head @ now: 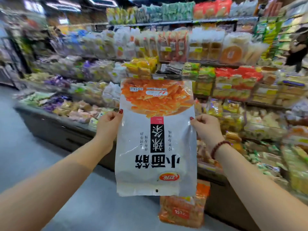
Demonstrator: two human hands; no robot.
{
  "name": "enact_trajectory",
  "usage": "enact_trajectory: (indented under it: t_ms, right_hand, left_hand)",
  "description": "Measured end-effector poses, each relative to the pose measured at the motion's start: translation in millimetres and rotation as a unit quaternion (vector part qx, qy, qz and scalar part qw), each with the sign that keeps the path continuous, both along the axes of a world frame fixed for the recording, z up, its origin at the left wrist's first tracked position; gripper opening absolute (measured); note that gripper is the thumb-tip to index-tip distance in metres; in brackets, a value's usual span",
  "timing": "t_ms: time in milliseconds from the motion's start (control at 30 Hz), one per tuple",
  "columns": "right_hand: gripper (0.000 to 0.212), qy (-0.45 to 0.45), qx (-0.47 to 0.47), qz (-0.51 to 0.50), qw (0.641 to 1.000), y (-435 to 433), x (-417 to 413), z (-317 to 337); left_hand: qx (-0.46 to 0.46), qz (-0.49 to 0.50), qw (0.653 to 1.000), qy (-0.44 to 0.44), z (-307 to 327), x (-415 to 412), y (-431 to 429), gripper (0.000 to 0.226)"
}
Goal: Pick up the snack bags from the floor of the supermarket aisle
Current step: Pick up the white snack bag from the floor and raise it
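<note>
Hanging upside down between two hands, the large white plastic snack bag with black lettering and an orange window of strips (156, 147) is held in the air, clear of the floor and in front of the shelving. The left hand (110, 120) pinches its left side edge, thumb on the front. The right hand (205, 125), with one dark red bead bracelet (220, 147) at the wrist, pinches the right edge likewise.

The bag looks light and floppy. Its glossy film is probably slippery and the contents could crush, so the flat side seams or the sealed header strip are the sensible holds.

Below it, one smaller orange-and-clear crinkled plastic bag (182, 212) lies on the grey floor (33, 147) beside the shelf base, its top hidden behind the held bag. It probably handles much the same, and an exposed edge would serve.

That makes two task bags: one held, one on the floor. Beyond are tiered supermarket shelves (166, 23), their packets too blurred to count, and one person far right (298, 45).
</note>
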State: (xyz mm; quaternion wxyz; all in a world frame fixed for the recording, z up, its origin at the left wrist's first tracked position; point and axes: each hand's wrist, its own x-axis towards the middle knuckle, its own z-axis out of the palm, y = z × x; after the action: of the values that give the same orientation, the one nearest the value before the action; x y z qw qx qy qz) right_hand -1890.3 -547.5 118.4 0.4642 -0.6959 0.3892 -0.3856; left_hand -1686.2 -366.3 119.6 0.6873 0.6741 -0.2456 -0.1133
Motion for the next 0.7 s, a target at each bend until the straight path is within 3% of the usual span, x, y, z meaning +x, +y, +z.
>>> enact_trajectory:
  t_ms: [400,700]
  right_hand:
    - [0.026,0.013,-0.002,0.196,0.981,101.1,310.8,3.9]
    - [0.031,0.02,0.009,0.326,0.945,142.2,507.3,-17.0]
  left_hand:
    - [0.016,0.207,0.978,-0.002,-5.5,236.5,165.9,0.041]
    - [0.048,0.332,0.942,0.023,-28.2,365.1,234.0,0.037]
